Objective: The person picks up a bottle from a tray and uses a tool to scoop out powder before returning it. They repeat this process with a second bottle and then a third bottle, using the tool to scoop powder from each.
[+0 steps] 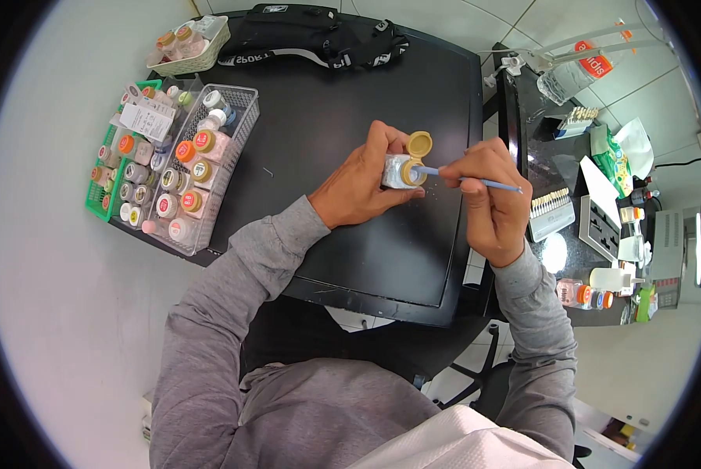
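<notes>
My left hand [357, 178] is closed around a small clear bottle [395, 171], tilted so that its mouth points to the right. The bottle's gold flip cap [420, 144] stands open, and pale contents show through the wall. In my right hand [491, 195] is a thin blue stick-like tool [491, 184], pinched between thumb and fingers. Its left end reaches into the bottle's mouth; the tip's shape is hidden there. Both hands are above the black table [350, 258].
At the left stand a grey basket [241, 117] and a green basket [92, 199], full of small jars. A cream basket [210, 55] and a black bag [304, 35] lie at the back. Shade guides [551, 215] and a large bottle [573, 78] occupy the right counter.
</notes>
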`<control>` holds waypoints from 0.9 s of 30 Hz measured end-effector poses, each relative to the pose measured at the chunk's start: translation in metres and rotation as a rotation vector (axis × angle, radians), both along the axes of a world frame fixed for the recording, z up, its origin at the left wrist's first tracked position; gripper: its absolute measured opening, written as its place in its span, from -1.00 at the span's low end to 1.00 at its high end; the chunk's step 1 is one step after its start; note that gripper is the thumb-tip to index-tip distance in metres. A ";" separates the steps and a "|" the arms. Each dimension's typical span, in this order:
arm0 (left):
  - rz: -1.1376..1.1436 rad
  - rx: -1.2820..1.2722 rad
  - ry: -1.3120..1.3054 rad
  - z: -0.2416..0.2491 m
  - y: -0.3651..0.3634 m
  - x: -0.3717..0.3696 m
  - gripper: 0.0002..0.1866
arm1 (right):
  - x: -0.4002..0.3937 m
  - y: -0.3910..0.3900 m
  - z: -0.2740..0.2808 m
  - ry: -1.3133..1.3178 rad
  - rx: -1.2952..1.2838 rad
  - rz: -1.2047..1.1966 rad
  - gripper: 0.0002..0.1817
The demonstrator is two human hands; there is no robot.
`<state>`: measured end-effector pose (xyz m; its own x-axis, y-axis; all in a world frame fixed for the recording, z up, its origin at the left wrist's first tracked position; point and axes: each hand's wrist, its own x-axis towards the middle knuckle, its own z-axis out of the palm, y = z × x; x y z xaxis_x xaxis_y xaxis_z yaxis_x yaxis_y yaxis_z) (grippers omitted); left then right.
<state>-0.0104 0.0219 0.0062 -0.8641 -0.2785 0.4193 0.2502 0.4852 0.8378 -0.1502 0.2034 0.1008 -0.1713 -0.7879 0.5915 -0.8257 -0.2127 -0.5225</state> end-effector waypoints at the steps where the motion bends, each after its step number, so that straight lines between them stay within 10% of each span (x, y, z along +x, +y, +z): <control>1: 0.003 -0.018 0.009 0.000 -0.001 0.000 -0.22 | 0.000 -0.001 -0.002 -0.006 0.027 -0.003 -0.87; 27: 0.035 -0.100 0.035 0.012 -0.003 0.003 -0.32 | -0.003 -0.001 -0.004 -0.079 0.025 0.004 -0.87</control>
<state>-0.0070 0.0193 0.0179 -0.8388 -0.2639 0.4762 0.2598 0.5747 0.7760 -0.1528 0.2020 0.0963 -0.2135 -0.8029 0.5565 -0.7806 -0.2023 -0.5914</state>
